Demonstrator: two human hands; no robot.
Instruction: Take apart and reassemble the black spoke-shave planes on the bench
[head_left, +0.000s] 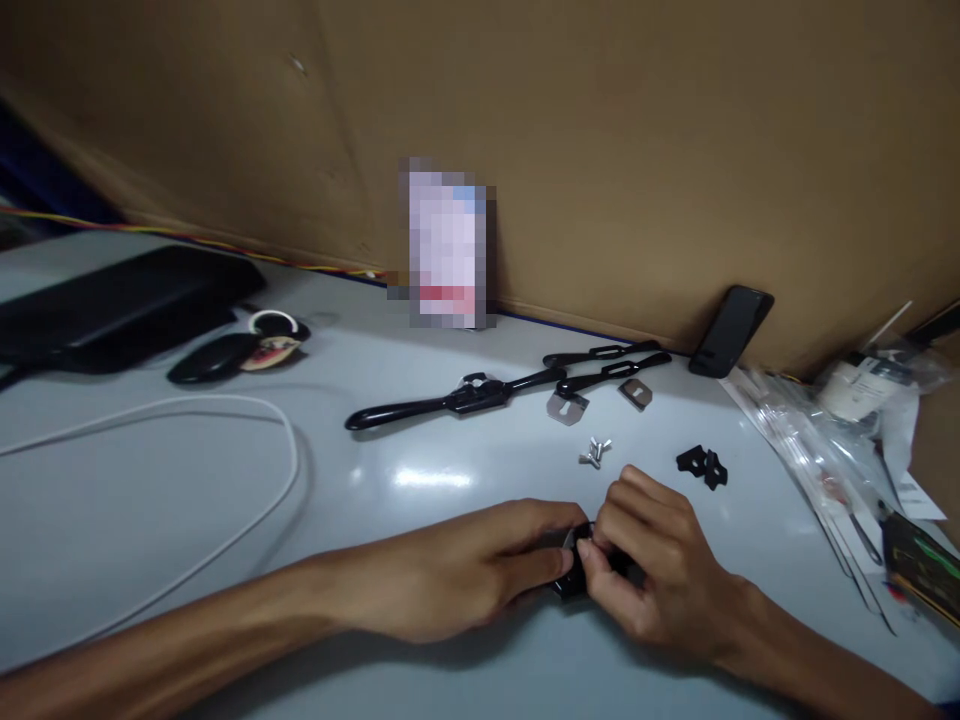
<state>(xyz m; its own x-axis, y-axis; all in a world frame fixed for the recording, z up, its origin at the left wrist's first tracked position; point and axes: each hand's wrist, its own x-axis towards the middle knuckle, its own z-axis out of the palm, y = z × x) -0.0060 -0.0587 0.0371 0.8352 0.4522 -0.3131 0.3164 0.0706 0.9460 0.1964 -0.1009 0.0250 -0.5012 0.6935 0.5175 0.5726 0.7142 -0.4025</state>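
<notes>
Close to me, my left hand is closed on a glossy black spokeshave, its thumb and forefinger gripping the body. Most of that tool is hidden by my fingers. My right hand is closed too, its thumb and forefinger pinched at the middle of the body; whatever small part they hold cannot be made out. Beyond my hands lie several small silver screws. Black cap plates rest farther right. A whole black spokeshave lies behind, near two slotted steel blades, a nearer one and a farther one.
Two more black spokeshave bodies lie at the back. A phone leans on the cardboard wall, as does a blurred-out card. Plastic bags lie right; a white cable, black mouse and black case lie left.
</notes>
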